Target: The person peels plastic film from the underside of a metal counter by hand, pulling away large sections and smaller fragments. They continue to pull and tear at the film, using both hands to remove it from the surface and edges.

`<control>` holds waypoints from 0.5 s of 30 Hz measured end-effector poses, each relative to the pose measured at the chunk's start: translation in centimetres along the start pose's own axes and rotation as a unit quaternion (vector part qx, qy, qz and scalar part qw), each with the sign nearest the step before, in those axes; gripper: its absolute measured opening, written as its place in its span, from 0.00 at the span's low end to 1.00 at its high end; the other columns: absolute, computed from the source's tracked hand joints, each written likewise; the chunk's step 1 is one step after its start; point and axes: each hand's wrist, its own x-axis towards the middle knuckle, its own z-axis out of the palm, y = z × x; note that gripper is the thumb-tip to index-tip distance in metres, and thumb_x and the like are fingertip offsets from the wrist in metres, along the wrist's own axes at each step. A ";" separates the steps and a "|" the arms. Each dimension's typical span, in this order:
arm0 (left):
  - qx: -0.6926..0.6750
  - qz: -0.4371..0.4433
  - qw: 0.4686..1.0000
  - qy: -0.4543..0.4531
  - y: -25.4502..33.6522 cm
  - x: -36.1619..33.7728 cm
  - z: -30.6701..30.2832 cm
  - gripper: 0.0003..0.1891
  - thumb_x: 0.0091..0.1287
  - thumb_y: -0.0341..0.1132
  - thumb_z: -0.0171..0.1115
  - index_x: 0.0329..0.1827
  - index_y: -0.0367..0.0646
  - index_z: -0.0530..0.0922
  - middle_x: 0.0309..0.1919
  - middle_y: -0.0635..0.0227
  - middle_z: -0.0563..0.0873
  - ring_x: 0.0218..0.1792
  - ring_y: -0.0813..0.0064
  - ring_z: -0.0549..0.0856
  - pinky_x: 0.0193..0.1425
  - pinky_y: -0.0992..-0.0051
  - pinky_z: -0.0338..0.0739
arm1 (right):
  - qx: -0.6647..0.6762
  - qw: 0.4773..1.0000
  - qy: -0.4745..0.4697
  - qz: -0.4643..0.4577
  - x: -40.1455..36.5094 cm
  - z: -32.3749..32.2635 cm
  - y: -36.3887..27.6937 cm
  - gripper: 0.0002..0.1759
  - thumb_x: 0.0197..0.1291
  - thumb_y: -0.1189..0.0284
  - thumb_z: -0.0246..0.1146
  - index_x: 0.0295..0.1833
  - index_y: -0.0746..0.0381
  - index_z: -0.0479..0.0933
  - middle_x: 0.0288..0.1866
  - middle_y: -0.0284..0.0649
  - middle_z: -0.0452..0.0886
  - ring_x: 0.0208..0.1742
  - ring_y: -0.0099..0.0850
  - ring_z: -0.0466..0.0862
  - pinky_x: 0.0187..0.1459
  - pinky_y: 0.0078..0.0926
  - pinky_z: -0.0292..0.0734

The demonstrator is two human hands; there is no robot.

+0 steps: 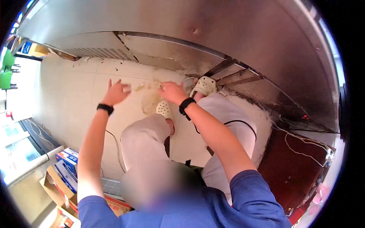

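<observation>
My left hand [117,93] is held out over the pale tiled floor [81,95], with its fingers apart and slightly blurred. It holds nothing that I can see. My right hand [173,92] is bent inward toward the left one, above a brownish stain [150,100] on the floor. Its fingers are parted, with nothing visible between them. The two hands are separate. Each wrist has a black band: the left wristband [105,109] and the right wristband [186,105]. Below the right hand is a cream clog [164,109] on one foot; another cream clog [205,86] is beside that hand.
A stained metal cabinet [243,34] stretches across the front, with a vented panel [99,52] at lower left. White cables [304,140] run along a dark red board [281,171] at right. Cardboard boxes [57,186] stand at lower left. A thin cord [118,150] lies near my leg.
</observation>
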 end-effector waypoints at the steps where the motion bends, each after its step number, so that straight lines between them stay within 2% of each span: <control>1: -0.093 -0.030 0.992 0.085 0.1 1.6 -1.3 0.27 0.62 0.47 0.59 0.60 0.40 0.75 0.59 0.50 0.77 0.66 0.54 0.69 0.74 0.53 0.48 | -0.010 1.000 0.003 -0.006 -1.0 -1.3 0.0 0.26 0.61 0.55 0.53 0.58 0.60 0.74 0.60 0.47 0.75 0.63 0.44 0.72 0.68 0.69 0.44; 2: -0.183 -0.057 0.967 0.165 0.4 2.8 -2.6 0.26 0.62 0.46 0.59 0.58 0.39 0.76 0.57 0.49 0.78 0.64 0.53 0.72 0.74 0.54 0.48 | 0.124 0.990 0.065 0.019 -2.0 -2.3 0.1 0.26 0.61 0.57 0.54 0.60 0.61 0.73 0.60 0.48 0.75 0.62 0.45 0.73 0.68 0.64 0.48; 3: -0.183 -0.057 0.967 0.168 1.4 3.2 -4.4 0.26 0.62 0.46 0.59 0.58 0.39 0.76 0.57 0.49 0.78 0.64 0.53 0.72 0.74 0.54 0.48 | 0.261 0.956 0.125 0.046 -2.8 -3.1 0.4 0.27 0.61 0.58 0.54 0.61 0.62 0.72 0.61 0.49 0.74 0.61 0.46 0.74 0.69 0.59 0.52; 4: -0.162 -0.004 0.978 0.129 3.3 3.4 -6.7 0.25 0.62 0.45 0.58 0.58 0.38 0.77 0.57 0.48 0.78 0.64 0.51 0.71 0.73 0.58 0.53 | 0.173 0.974 0.133 0.065 -3.0 -2.4 1.9 0.27 0.61 0.59 0.55 0.61 0.65 0.70 0.56 0.52 0.77 0.56 0.46 0.78 0.63 0.43 0.66; 5: -0.142 0.047 0.985 0.088 5.3 3.5 -7.8 0.24 0.62 0.44 0.58 0.57 0.37 0.77 0.57 0.46 0.78 0.65 0.49 0.70 0.71 0.62 0.59 | 0.172 0.974 0.131 0.065 -4.2 -2.3 2.6 0.27 0.61 0.59 0.55 0.61 0.65 0.70 0.56 0.52 0.77 0.56 0.46 0.78 0.63 0.43 0.66; 7: -0.247 0.030 0.969 0.001 8.5 5.0 -6.7 0.23 0.63 0.44 0.57 0.55 0.35 0.78 0.53 0.45 0.80 0.58 0.49 0.76 0.65 0.63 0.67 | 0.054 0.992 0.099 0.051 -5.7 -2.1 4.4 0.26 0.61 0.60 0.55 0.59 0.67 0.70 0.50 0.53 0.80 0.52 0.47 0.79 0.56 0.34 0.72; 8: -0.239 0.065 0.969 -0.006 10.0 5.8 -5.8 0.24 0.63 0.45 0.57 0.54 0.34 0.78 0.52 0.45 0.81 0.56 0.49 0.78 0.62 0.64 0.70 | 0.157 0.978 0.109 0.077 -5.4 -1.3 6.1 0.27 0.62 0.58 0.55 0.58 0.68 0.71 0.47 0.52 0.82 0.52 0.46 0.79 0.55 0.37 0.72; 9: -0.229 0.100 0.968 -0.016 11.5 6.5 -4.8 0.24 0.63 0.45 0.57 0.54 0.34 0.78 0.51 0.46 0.81 0.53 0.48 0.80 0.59 0.64 0.72 | 0.165 0.977 0.109 0.079 -4.7 -0.3 7.8 0.27 0.62 0.58 0.55 0.58 0.68 0.71 0.47 0.52 0.82 0.52 0.46 0.79 0.55 0.37 0.72; 10: -0.221 0.101 0.970 -0.027 12.7 7.7 -3.6 0.24 0.63 0.45 0.57 0.54 0.34 0.78 0.51 0.46 0.81 0.53 0.48 0.80 0.59 0.64 0.72 | 0.318 0.931 0.090 0.154 -3.9 0.5 9.0 0.27 0.62 0.58 0.56 0.58 0.68 0.71 0.46 0.51 0.82 0.52 0.46 0.79 0.55 0.37 0.72; 11: -0.229 0.089 0.969 -0.036 14.0 8.9 -2.3 0.25 0.63 0.45 0.58 0.55 0.33 0.77 0.50 0.46 0.81 0.52 0.48 0.80 0.59 0.64 0.73 | 0.464 0.854 0.069 0.227 -2.9 1.6 10.5 0.27 0.62 0.57 0.56 0.58 0.67 0.71 0.45 0.50 0.83 0.53 0.45 0.79 0.55 0.38 0.71; 12: -0.236 0.080 0.967 -0.048 15.0 10.4 -1.0 0.26 0.62 0.46 0.59 0.56 0.33 0.76 0.49 0.47 0.82 0.52 0.47 0.80 0.58 0.64 0.73 | 0.480 0.842 0.071 0.236 -1.9 2.9 12.1 0.27 0.62 0.57 0.56 0.58 0.67 0.71 0.45 0.50 0.83 0.53 0.45 0.79 0.55 0.38 0.71; 13: -0.224 0.089 0.969 -0.063 15.8 12.0 -0.1 0.26 0.62 0.46 0.59 0.56 0.33 0.76 0.49 0.47 0.82 0.52 0.47 0.80 0.58 0.64 0.73 | 0.383 0.900 0.121 0.168 -0.2 4.3 14.2 0.24 0.62 0.57 0.58 0.53 0.67 0.72 0.42 0.45 0.81 0.47 0.37 0.79 0.47 0.35 0.74; 14: -0.254 0.033 0.964 -0.077 16.6 13.4 0.9 0.27 0.62 0.47 0.58 0.57 0.33 0.75 0.51 0.44 0.80 0.54 0.47 0.79 0.59 0.63 0.72 | 0.277 0.940 0.169 0.103 0.7 5.0 15.2 0.23 0.61 0.57 0.60 0.48 0.67 0.73 0.39 0.40 0.79 0.41 0.29 0.80 0.39 0.32 0.78; 15: -0.284 -0.024 0.954 -0.092 17.3 14.6 2.2 0.29 0.61 0.48 0.58 0.58 0.33 0.74 0.52 0.40 0.79 0.56 0.47 0.78 0.60 0.62 0.71 | 0.292 0.933 0.173 0.120 1.6 5.8 16.1 0.23 0.61 0.57 0.60 0.48 0.67 0.73 0.39 0.40 0.79 0.41 0.29 0.80 0.39 0.32 0.78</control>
